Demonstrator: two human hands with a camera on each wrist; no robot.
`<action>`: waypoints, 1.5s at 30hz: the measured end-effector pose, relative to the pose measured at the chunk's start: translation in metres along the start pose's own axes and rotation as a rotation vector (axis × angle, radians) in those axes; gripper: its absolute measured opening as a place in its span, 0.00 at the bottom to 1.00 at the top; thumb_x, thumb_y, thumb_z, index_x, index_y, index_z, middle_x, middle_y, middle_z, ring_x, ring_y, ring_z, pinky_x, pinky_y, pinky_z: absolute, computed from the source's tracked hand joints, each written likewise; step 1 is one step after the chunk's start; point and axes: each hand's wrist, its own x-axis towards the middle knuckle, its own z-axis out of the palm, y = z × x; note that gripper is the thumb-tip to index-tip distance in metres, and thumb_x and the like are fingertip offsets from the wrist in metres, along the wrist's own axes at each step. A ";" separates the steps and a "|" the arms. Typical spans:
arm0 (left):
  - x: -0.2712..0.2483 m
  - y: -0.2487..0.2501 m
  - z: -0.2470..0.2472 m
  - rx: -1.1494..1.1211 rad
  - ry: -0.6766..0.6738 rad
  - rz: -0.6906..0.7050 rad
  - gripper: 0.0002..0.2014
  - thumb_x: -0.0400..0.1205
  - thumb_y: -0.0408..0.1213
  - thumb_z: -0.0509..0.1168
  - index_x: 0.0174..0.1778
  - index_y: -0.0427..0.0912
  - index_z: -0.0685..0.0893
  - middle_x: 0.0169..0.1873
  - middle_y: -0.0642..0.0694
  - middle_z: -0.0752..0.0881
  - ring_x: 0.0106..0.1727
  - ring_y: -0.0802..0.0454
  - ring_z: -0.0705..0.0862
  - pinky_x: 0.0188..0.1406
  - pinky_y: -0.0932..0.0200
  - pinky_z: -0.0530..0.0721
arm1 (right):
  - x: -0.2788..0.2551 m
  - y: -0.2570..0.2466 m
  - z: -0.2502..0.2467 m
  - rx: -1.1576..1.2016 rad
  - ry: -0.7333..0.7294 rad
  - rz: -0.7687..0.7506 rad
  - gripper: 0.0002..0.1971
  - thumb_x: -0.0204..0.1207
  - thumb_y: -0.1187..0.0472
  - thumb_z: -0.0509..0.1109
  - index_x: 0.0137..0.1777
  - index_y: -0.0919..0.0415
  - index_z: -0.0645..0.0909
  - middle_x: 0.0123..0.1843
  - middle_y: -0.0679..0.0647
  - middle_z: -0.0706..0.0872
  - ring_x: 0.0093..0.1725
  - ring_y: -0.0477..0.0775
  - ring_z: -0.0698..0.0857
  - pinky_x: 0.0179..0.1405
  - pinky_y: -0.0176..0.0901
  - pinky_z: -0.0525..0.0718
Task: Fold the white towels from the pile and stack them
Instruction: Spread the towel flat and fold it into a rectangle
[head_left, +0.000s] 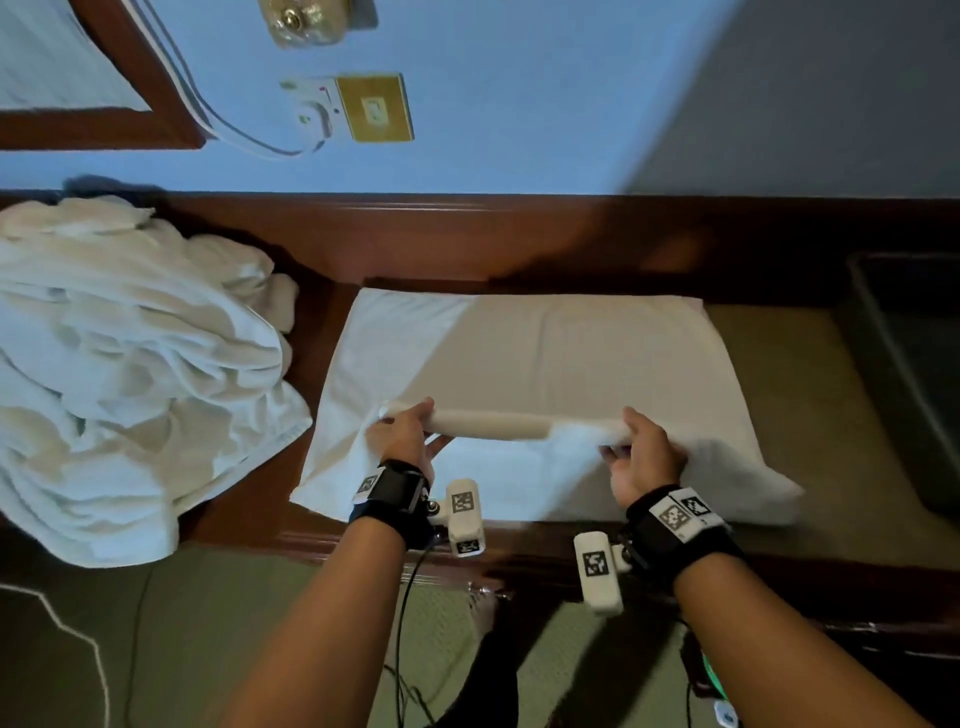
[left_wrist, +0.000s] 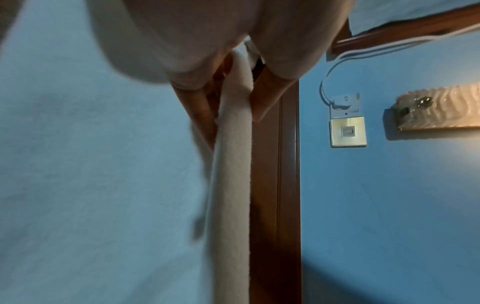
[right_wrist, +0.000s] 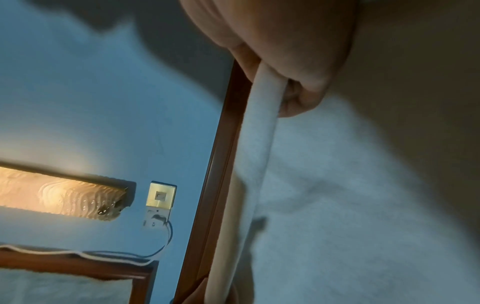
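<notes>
No readable writing shows; the wrist bands carry only black-and-white square markers. A white towel lies flat on a wooden table, its far edge close to the raised wooden back, its near edge lifted into a fold. The left hand pinches that fold near the left end, thumb on top and fingers underneath, clamped on the cloth. The right hand pinches the same fold further right, thumb over it, fingers curled below. Both forearms reach forward, roughly parallel. The pile of crumpled towels sits at the table's left end, spilling over the front edge, just beside the flat towel. A dark bin stands well apart on the right, with bare carpet between.
</notes>
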 end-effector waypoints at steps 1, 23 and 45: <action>0.011 0.006 0.008 -0.001 0.002 0.004 0.14 0.79 0.21 0.72 0.58 0.33 0.78 0.53 0.32 0.86 0.53 0.33 0.88 0.34 0.42 0.92 | 0.007 -0.004 0.013 0.008 0.000 -0.010 0.09 0.75 0.68 0.76 0.48 0.61 0.77 0.40 0.59 0.78 0.40 0.56 0.79 0.35 0.50 0.82; 0.207 0.055 0.159 0.253 0.097 0.122 0.19 0.78 0.18 0.69 0.60 0.42 0.79 0.66 0.31 0.79 0.47 0.40 0.90 0.43 0.45 0.94 | 0.179 -0.059 0.180 0.033 0.132 -0.054 0.37 0.72 0.71 0.79 0.79 0.67 0.67 0.69 0.66 0.82 0.53 0.62 0.88 0.41 0.62 0.92; 0.134 -0.105 0.222 2.056 -0.756 0.470 0.42 0.89 0.63 0.51 0.90 0.53 0.33 0.83 0.37 0.21 0.82 0.30 0.20 0.80 0.21 0.29 | 0.287 -0.134 0.101 -1.799 -0.079 -0.780 0.35 0.75 0.66 0.70 0.82 0.55 0.67 0.87 0.60 0.59 0.84 0.65 0.58 0.81 0.64 0.57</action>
